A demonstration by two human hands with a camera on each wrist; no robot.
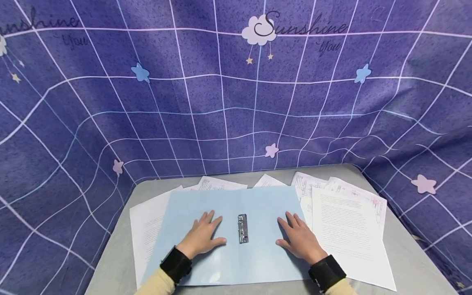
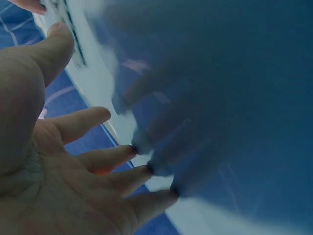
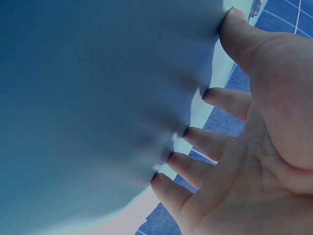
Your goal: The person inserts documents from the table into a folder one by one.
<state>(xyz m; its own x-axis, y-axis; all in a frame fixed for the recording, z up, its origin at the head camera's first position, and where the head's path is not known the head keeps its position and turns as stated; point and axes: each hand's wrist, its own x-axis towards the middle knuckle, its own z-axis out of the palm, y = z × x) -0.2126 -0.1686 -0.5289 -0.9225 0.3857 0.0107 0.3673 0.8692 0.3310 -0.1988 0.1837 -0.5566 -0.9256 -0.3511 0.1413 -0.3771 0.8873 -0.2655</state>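
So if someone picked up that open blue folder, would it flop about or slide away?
The blue folder would probably bend at the faint line down its middle, which looks like a fold. Its glossy sheen suggests it may slide fairly easily when pushed. The metal clip near its centre likely makes that part heavier.

Lies spread flat as a pale-blue folder [image 1: 236,260], bearing a silver clip [image 1: 243,228] near mid-width, overlapping white papers [image 1: 144,213] on a grey table [image 1: 115,262].
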